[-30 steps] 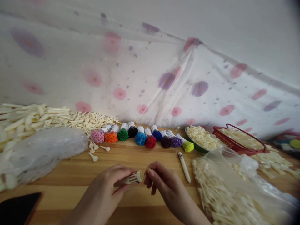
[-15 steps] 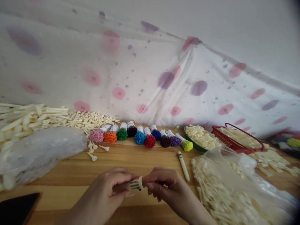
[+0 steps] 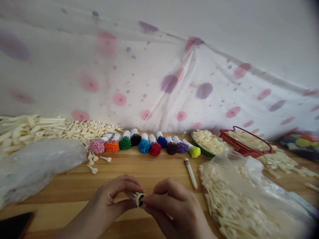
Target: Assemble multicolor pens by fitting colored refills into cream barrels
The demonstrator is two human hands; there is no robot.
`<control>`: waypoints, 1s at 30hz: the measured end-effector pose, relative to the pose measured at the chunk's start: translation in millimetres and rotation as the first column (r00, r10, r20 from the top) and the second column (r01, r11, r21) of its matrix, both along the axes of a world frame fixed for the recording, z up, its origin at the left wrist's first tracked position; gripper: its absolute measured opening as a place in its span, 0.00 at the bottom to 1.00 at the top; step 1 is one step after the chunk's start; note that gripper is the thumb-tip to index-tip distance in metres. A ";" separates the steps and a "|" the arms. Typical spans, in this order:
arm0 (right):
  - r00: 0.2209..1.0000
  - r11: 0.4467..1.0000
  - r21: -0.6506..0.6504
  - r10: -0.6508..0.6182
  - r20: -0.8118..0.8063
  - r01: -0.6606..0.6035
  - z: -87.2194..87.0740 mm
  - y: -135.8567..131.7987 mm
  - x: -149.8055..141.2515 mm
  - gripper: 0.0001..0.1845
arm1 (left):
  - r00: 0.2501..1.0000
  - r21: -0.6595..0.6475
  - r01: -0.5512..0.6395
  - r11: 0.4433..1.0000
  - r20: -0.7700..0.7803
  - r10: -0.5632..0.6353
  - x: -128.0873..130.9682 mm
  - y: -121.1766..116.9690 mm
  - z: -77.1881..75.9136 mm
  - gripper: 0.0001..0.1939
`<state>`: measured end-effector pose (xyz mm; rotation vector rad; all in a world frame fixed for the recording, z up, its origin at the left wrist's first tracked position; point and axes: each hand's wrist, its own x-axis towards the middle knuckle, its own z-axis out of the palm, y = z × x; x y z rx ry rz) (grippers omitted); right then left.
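Observation:
My left hand (image 3: 115,198) is closed around a white multicolour pen barrel (image 3: 138,198), its slotted open end with coloured bits turned toward the right. At that end the fingertips of my right hand (image 3: 174,203) are pinched together, touching the rim. Whatever lies between those fingertips is too small or hidden to make out. A whole white multicolour pen (image 3: 191,173) lies on the wooden table (image 3: 154,167) beyond my right hand. Bundles of refills with coloured tips, such as the red bundle (image 3: 155,148) and the yellow bundle (image 3: 194,151), stretch in a row behind.
Cream plastic parts (image 3: 92,130) are heaped at the back left, behind a clear plastic bag (image 3: 45,169). To the right are a green bowl (image 3: 204,152) of parts, a red basket (image 3: 245,150) and a bag of cream pieces (image 3: 231,199). A dark flat object (image 3: 15,225) occupies the front left.
My right hand has come in closer to the barrel's end, and the barrel has turned so its opening faces me more. The whole view has shifted slightly.

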<state>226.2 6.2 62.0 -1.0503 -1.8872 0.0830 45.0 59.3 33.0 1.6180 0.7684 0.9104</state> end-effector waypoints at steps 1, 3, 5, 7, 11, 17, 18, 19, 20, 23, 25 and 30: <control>1.000 1.000 0.009 -0.006 0.021 0.006 -0.7 0.2 -0.8 0.08 | 1.000 -0.009 -0.005 1.000 -0.009 0.005 0.2 -0.1 -0.5 0.13; 0.998 1.000 -0.007 -0.004 0.059 0.004 0.4 0.2 -1.9 0.08 | 1.000 -0.020 -0.005 1.000 -0.017 0.005 0.4 -0.1 -1.3 0.13; 0.996 0.999 -0.043 0.000 0.088 0.004 3.0 0.0 -2.5 0.08 | 0.999 -0.030 -0.006 1.000 -0.034 0.005 0.5 -0.4 -1.3 0.14; 0.996 0.998 -0.062 -0.002 0.094 0.008 4.8 -0.1 -3.0 0.09 | 0.998 -0.038 -0.009 0.999 -0.058 0.006 1.0 -1.0 0.0 0.13; 0.996 0.998 -0.066 -0.007 0.089 0.012 4.0 -0.3 -3.2 0.11 | 0.996 -0.047 -0.029 0.998 -0.084 0.025 2.2 -2.0 3.2 0.10; 0.993 0.995 -0.098 0.003 0.114 0.009 0.1 -1.5 -1.2 0.11 | 0.990 -0.049 -0.042 0.998 -0.134 0.035 3.4 -3.6 3.5 0.11; 0.995 0.995 -0.095 -0.001 0.104 0.011 -0.8 -1.6 -0.8 0.12 | 0.988 -0.060 -0.068 0.996 -0.140 0.059 3.9 -4.5 3.8 0.10; 0.996 0.995 -0.101 -0.003 0.093 0.013 -1.8 -1.6 -0.3 0.12 | 0.986 -0.072 -0.094 0.993 -0.148 0.082 4.5 -5.6 4.2 0.10; 0.997 0.993 -0.118 -0.004 0.081 0.014 -2.5 -1.6 0.1 0.12 | 0.982 -0.083 -0.117 0.990 -0.158 0.103 5.2 -6.7 4.7 0.10; 1.000 0.968 -0.250 0.005 0.024 0.001 -3.5 -0.7 1.3 0.10 | 0.977 -0.104 -0.137 0.985 -0.178 0.117 7.2 -9.8 7.5 0.10; 0.999 0.943 -0.332 -0.002 -0.048 -0.014 -3.3 0.5 1.5 0.09 | 0.977 -0.091 -0.133 0.987 -0.179 0.115 8.1 -11.6 10.0 0.10; 0.989 0.917 -0.399 -0.055 -0.134 -0.003 -2.0 2.5 -0.8 0.10 | 0.968 0.044 -0.160 0.986 -0.190 0.166 7.0 -15.1 13.9 0.11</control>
